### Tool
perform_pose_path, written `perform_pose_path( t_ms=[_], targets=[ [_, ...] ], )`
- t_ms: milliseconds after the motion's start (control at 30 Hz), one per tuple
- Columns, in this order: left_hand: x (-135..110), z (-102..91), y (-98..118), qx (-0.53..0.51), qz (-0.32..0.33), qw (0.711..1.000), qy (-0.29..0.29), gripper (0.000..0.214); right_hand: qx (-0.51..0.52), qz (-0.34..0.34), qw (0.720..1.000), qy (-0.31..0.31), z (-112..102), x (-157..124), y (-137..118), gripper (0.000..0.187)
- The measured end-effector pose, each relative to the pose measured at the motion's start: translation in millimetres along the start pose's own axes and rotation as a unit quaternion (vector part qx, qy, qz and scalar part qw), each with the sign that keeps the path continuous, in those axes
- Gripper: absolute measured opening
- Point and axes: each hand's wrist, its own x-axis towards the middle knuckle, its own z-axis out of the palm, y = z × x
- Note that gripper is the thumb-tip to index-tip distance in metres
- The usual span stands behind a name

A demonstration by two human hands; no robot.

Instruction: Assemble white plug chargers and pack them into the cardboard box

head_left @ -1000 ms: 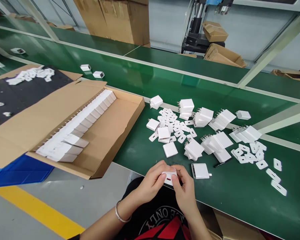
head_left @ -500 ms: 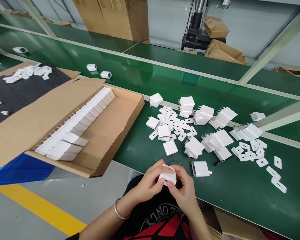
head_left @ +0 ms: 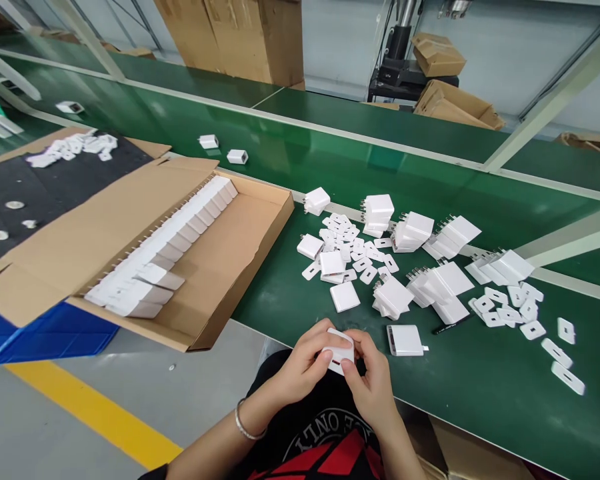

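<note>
Both my left hand point(head_left: 306, 363) and my right hand point(head_left: 370, 370) are closed on one white charger point(head_left: 341, 347), held over the table's near edge. Its slotted end, with a reddish port, faces me, and my thumbs press at that end. Just right of my hands lies a white charger with a small tab point(head_left: 407, 340). Beyond them are a flat white charger point(head_left: 345, 297), stacked chargers with metal prongs point(head_left: 393, 295), and a loose pile of white slotted end plates point(head_left: 340, 230). More slotted plates point(head_left: 510, 313) lie to the right.
An open cardboard box point(head_left: 260, 227) at left holds a row of white chargers point(head_left: 180, 230). A black pen point(head_left: 450, 325) lies by the stacks. A slanted frame post point(head_left: 570, 233) rises at right. Single chargers point(head_left: 237, 157) stand along the back.
The charger in my hands has turned slightly, and its slotted end with the port now shows more plainly between my thumbs. The whole view has shifted a little.
</note>
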Motion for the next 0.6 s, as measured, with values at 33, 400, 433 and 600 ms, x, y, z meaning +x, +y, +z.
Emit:
perform_pose_path(
  t_ms=[33,400,433,600],
  targets=[
    [0.6,-0.3,1.2,0.003,-0.005,1.000,-0.003,0.044,-0.007,-0.005,1.000,0.001,0.6,-0.6,1.0,0.026],
    [5.6,2.3,10.8,-0.402,-0.194,0.894,-0.049,0.058,-0.132,-0.103,0.984,0.054,4.3,0.0,7.4,0.049],
    [5.3,1.1,15.7,-0.418,-0.187,0.887,-0.050,0.058,-0.143,-0.101,0.983,0.047,3.7,1.7,4.5,0.051],
    [12.9,-55.9,44.5,-0.261,-0.115,0.957,0.045,0.069,-0.160,-0.156,0.975,0.023,-7.8,1.4,-14.0,0.067]
  ],
)
